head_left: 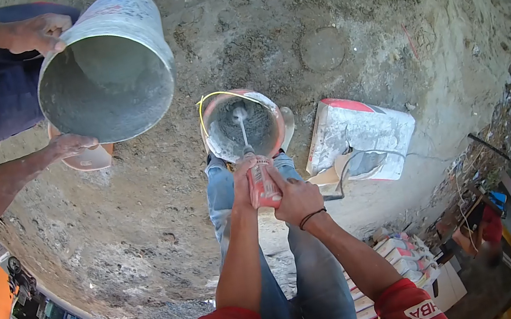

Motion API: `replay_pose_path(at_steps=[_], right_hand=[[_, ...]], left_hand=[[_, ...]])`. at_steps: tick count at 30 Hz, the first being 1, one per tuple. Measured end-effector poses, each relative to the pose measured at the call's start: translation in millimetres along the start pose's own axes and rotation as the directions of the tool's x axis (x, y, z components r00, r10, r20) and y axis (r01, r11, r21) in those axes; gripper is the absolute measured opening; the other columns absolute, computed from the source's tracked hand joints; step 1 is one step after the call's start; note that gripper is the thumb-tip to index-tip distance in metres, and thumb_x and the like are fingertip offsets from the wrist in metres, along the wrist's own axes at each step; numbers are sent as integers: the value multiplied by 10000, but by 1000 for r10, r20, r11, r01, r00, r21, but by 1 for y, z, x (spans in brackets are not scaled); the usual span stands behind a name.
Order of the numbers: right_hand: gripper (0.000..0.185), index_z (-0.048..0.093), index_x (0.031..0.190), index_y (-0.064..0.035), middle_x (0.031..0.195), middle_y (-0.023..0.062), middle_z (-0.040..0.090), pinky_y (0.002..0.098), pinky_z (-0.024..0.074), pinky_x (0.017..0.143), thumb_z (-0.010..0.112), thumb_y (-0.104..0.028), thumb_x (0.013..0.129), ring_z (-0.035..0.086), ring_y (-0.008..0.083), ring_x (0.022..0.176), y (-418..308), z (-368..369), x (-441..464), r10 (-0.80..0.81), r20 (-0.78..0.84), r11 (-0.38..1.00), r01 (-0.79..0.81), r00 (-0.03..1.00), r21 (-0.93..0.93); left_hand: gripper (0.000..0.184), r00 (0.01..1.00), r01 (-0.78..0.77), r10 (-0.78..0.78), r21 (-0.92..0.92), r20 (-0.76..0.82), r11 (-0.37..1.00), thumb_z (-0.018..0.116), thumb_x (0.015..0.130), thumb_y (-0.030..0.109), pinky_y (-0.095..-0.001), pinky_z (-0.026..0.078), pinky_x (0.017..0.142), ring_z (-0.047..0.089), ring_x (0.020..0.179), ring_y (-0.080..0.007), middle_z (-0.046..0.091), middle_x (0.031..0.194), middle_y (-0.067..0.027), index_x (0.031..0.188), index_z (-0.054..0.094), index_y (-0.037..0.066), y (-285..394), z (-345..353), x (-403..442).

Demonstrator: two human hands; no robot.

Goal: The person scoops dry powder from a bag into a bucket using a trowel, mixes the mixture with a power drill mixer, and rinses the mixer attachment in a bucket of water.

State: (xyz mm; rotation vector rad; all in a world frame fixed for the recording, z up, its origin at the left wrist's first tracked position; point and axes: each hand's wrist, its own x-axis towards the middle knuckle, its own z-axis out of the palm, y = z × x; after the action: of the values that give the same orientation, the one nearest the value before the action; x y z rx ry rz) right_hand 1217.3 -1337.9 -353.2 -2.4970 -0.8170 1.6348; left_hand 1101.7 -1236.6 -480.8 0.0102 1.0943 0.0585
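Both my hands hold a red power tool [262, 184] above my legs. My left hand [242, 179] wraps its left side, and my right hand [299, 202] grips it from the right, a dark band on that wrist. From the tool a thin metal shaft [243, 131] reaches down into a bucket [277, 129] with a yellow handle. Grey mix [257, 121] lies in this bucket, around the shaft's end. The bucket stands between my feet.
At the upper left a co-worker's two hands [35, 35] tilt a large bucket [130, 11]. An opened cement bag [360, 134] lies right of my bucket, a dark cable [344, 174] across it. Stacked bags [399, 257] are at lower right.
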Motion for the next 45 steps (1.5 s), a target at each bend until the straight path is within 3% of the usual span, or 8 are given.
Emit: replay_pose_path(at_steps=[10, 16, 22, 27, 31, 33, 36, 45], right_hand=[[979, 413, 1611, -314, 1015, 199, 761, 520, 610, 804, 783, -291, 705, 757, 405, 904, 32, 8, -17, 41, -19, 999, -41, 999, -4], [960, 421, 1603, -308, 1010, 177, 746, 512, 609, 786, 779, -261, 714, 749, 413, 896, 32, 41, -31, 81, -87, 993, -74, 993, 88], [892, 425, 1595, -264, 1024, 185, 732, 518, 588, 712, 781, -244, 777, 751, 403, 823, 29, 70, -41, -17, -173, 1000, 18, 985, 6], [904, 453, 1573, -255, 1022, 138, 723, 506, 593, 702, 819, -260, 747, 751, 378, 838, 37, 109, -46, -90, -239, 994, 74, 967, -75], [921, 448, 1576, -266, 1032, 140, 722, 513, 599, 718, 820, -242, 734, 750, 387, 848, 55, 137, -53, -78, -305, 996, 89, 949, 23], [949, 421, 1594, -283, 1042, 153, 717, 512, 604, 754, 811, -227, 731, 743, 396, 870, 57, 140, -61, 40, -224, 987, -3, 974, 162], [966, 393, 1610, -297, 1042, 160, 707, 506, 606, 784, 801, -229, 737, 737, 405, 895, 63, 161, -64, 92, -271, 958, -11, 958, 287], [977, 390, 1612, -282, 1036, 160, 714, 504, 603, 764, 783, -204, 721, 736, 407, 893, 51, 169, -67, 120, -287, 955, -31, 950, 296]], left_hand=[[229, 996, 79, -78, -20, 53, 997, 603, 971, 207, -400, 633, 792, 729, 885, -268, 706, 1017, -169, 1068, 633, 2, -31, 10, -1], [221, 993, 100, -106, 119, 47, 988, 604, 981, 211, -413, 623, 852, 718, 934, -279, 700, 1013, -158, 1066, 630, 9, -34, -12, -3], [317, 992, 92, -93, 18, 86, 996, 589, 1020, 278, -447, 607, 924, 694, 1031, -310, 684, 1129, -192, 1207, 592, 22, -47, -54, -21], [381, 955, 231, -208, -85, 213, 969, 589, 1032, 324, -508, 607, 926, 688, 1046, -373, 672, 1193, -237, 1296, 553, 52, -57, -74, -30], [390, 978, 184, -190, 68, 91, 981, 608, 1025, 315, -492, 611, 929, 689, 1054, -362, 673, 1203, -237, 1298, 548, 43, -66, -81, -32], [372, 989, 139, -147, 176, 33, 975, 628, 1009, 268, -467, 616, 928, 702, 1043, -340, 676, 1199, -228, 1286, 552, 31, -69, -81, -30], [353, 982, 155, -173, 207, 71, 966, 635, 997, 223, -453, 620, 928, 717, 1035, -328, 681, 1187, -218, 1278, 558, 24, -71, -80, -27], [318, 979, 197, -203, 305, -14, 932, 636, 970, 174, -459, 619, 939, 722, 1037, -333, 690, 1162, -213, 1241, 589, 15, -56, -74, -29]])
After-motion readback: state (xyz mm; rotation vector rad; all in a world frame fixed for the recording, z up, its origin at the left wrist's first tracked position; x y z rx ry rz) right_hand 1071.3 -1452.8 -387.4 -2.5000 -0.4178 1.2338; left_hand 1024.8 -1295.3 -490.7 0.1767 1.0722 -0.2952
